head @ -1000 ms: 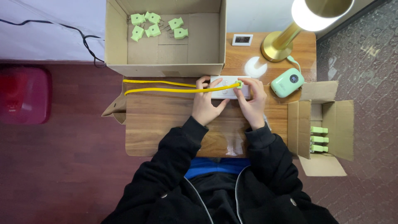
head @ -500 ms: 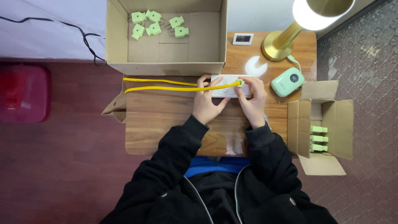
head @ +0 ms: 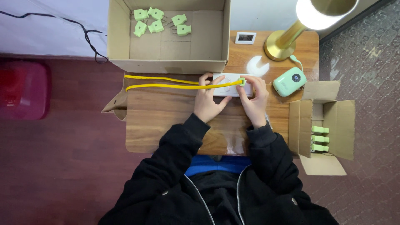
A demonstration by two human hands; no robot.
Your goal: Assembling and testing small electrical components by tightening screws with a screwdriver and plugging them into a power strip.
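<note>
On the table, a big box sits behind my hands, a small box to my right.

- A lit brass lamp at the far right is blown out to white glare.
- It casts a bright crescent on the wooden table just below its base.
- Elsewhere the light is even and soft, with faint shadows.
- The focus is sharp; the left floor is dimmer.

yellow cable drawn straighter, green plug seated
</note>
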